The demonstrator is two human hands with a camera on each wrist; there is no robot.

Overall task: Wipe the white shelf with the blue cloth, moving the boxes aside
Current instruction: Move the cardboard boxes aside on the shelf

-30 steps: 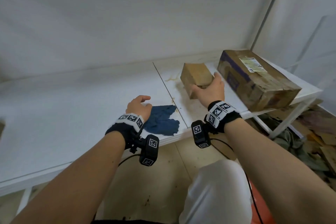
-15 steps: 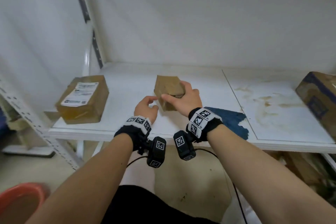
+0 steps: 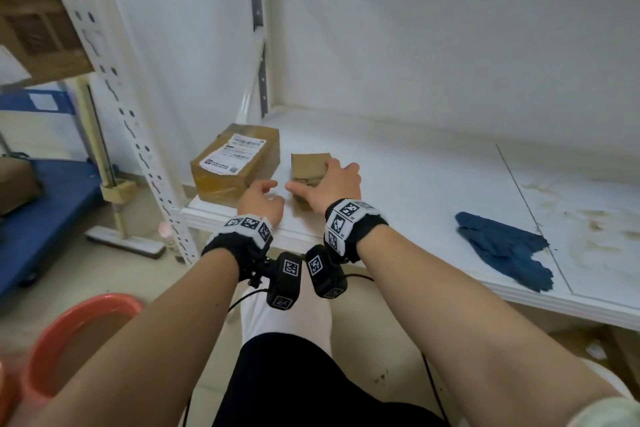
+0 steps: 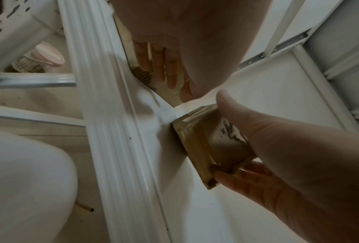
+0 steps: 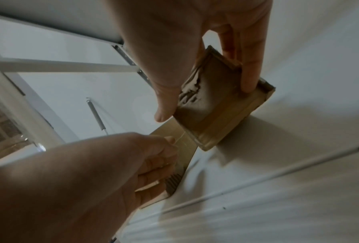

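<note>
A small brown box (image 3: 308,168) (image 5: 216,106) sits on the white shelf (image 3: 415,191) at its left end. My right hand (image 3: 322,180) grips it, thumb (image 5: 166,106) on the near side and fingers (image 5: 249,65) over the far side. Just to its left stands a larger labelled box (image 3: 235,163). My left hand (image 3: 266,191) holds nothing, and its fingers (image 4: 159,65) rest against that larger box's side. The blue cloth (image 3: 505,253) lies crumpled near the shelf's front edge, well to the right of both hands.
Brown stains (image 3: 588,229) mark the shelf panel right of the cloth. A perforated white upright (image 3: 114,80) stands at the shelf's left corner. An orange basin (image 3: 69,340) and a blue platform (image 3: 45,204) are on the floor at the left.
My right hand has carried the small box from the stained right panel leftward to beside the labelled box. My left hand left the cloth and moved left too. The cloth stayed put.
</note>
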